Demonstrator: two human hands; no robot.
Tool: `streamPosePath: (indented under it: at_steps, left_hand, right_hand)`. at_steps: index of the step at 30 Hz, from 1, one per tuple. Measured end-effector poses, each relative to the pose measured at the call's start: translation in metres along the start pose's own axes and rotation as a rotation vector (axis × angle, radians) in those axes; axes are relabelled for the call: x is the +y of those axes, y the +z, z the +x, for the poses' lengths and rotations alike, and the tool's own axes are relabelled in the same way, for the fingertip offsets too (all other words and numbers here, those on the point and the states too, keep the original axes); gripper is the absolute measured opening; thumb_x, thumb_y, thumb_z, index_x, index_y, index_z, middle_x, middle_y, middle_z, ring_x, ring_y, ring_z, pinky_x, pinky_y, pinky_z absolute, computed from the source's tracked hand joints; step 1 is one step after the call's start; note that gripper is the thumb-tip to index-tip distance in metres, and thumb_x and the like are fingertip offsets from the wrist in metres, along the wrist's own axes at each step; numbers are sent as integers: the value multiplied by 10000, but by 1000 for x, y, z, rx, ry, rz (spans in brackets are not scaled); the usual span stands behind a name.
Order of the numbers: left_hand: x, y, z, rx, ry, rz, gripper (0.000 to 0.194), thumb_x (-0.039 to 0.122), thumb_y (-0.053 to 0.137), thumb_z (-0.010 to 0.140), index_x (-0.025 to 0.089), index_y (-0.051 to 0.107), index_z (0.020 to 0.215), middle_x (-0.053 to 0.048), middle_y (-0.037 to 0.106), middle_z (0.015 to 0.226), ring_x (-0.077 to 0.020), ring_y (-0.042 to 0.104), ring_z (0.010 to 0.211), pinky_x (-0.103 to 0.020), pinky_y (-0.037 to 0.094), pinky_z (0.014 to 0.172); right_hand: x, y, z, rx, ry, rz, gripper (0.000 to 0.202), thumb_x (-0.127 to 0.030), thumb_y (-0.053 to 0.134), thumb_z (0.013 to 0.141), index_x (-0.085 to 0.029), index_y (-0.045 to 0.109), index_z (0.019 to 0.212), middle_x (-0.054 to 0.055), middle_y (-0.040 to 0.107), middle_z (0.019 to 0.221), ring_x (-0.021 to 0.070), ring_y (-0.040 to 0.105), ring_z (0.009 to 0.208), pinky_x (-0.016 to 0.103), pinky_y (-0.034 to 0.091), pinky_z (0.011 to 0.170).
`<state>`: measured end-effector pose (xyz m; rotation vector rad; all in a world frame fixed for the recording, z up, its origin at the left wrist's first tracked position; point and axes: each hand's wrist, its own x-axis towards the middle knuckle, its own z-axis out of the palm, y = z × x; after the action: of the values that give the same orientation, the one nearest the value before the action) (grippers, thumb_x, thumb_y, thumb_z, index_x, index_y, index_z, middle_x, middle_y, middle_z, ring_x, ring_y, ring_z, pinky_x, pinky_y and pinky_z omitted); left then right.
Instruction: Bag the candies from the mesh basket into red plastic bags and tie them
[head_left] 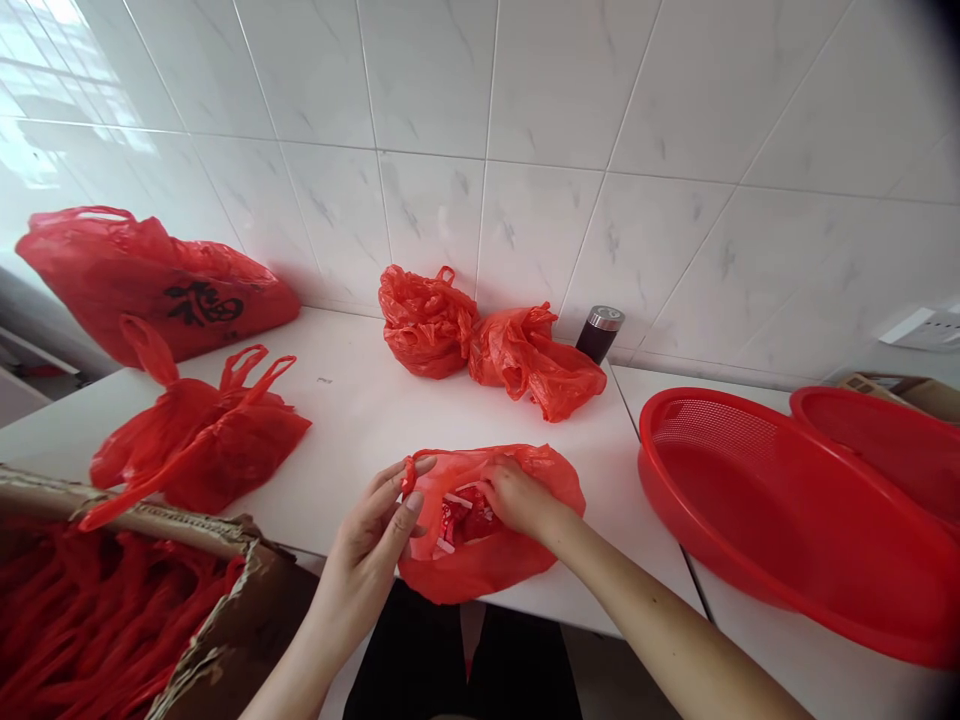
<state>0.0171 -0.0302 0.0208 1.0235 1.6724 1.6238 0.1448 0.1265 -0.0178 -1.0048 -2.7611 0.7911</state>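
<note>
In front of me an open red plastic bag [480, 575] lies at the near edge of the white table, its mouth facing up. My left hand [379, 535] is closed on a twisted piece of the bag's left rim, between thumb and fingers. My right hand [517, 497] reaches into the mouth with its fingers curled down; their tips are partly hidden. Just beside those fingertips, small shiny red packets [469, 515] with white edges sit inside the bag. Whatever the right fingers grip cannot be made out.
Two filled red bags [427, 325] rest by the tiled wall, near a dark flask [598, 335]. To the left are a tied red bag [206, 440], a large printed red bag [172, 290] and a cardboard box [217, 640] of red bags. Red plastic baskets [757, 500] stand right.
</note>
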Motion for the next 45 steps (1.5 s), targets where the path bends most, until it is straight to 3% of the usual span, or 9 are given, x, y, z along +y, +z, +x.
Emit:
streamPosePath:
  at_steps: [5,10,15,20,24,28,35,40,45]
  left_hand:
    - [3,4,-2,19,-2,-3,343,454,584,838,230,697,1073,-77,545,1302,-76,501,576,-280,550,673]
    - [2,3,-3,22,-10,12,403,462,585,838,218,678,1145,-70,640,1088,-104,547,606,-261,520,647]
    - [-1,-9,4,8,-12,41,453,468,582,843,211,641,1211,-16,620,771,-140,575,636,-253,499,624]
    - [18,-13,36,-19,83,69,430,469,612,823,199,671,1152,-55,658,958,-122,586,646,-265,533,689]
    - [49,-3,73,-118,157,-84,353,450,646,800,181,723,1014,-84,575,1274,-100,590,697,-270,544,719]
    - [72,2,104,-108,203,-152,294,431,686,771,172,725,905,-50,654,1091,-81,560,656,-262,532,722]
    - [87,-4,122,-140,224,-231,286,421,680,769,166,617,657,-31,674,828,-154,609,803,-269,474,781]
    - [102,20,114,-557,211,-213,270,420,670,779,225,631,961,-23,670,849,-190,632,863,-322,486,806]
    - [108,59,114,-858,159,108,441,374,771,671,207,619,1050,15,551,710,-128,532,601,-253,444,542]
  right_hand:
    - [-2,11,-5,-171,-250,-64,117,-343,695,758,-242,713,813,45,561,1206,280,464,1165,446,326,1027]
    - [-1,6,-8,-82,-207,-27,229,-156,533,829,-258,711,930,25,483,1368,244,429,1243,405,342,1028]
    - [-4,-54,-39,-17,-145,-158,216,-179,488,861,-224,699,860,68,666,976,229,598,931,369,445,820]
    - [-2,-110,-64,142,4,-652,306,-34,598,666,-198,472,442,74,543,537,258,557,725,451,382,785]
    - [-6,-155,-65,142,-5,-938,430,-53,651,590,-200,293,403,79,507,517,251,518,712,413,364,697]
    - [-16,-202,-73,230,-60,-1056,393,-207,662,669,-200,352,427,68,504,548,226,506,730,393,349,696]
    - [-17,-246,-95,223,-56,-595,260,-404,556,836,-213,572,661,17,603,920,118,536,686,280,371,596]
    - [-32,-248,-86,165,-122,-279,171,-359,550,851,-217,548,754,-35,585,735,68,507,566,234,368,551]
    - [-59,-217,-52,199,-337,47,52,-161,532,799,-201,539,831,-34,594,804,84,551,684,231,440,617]
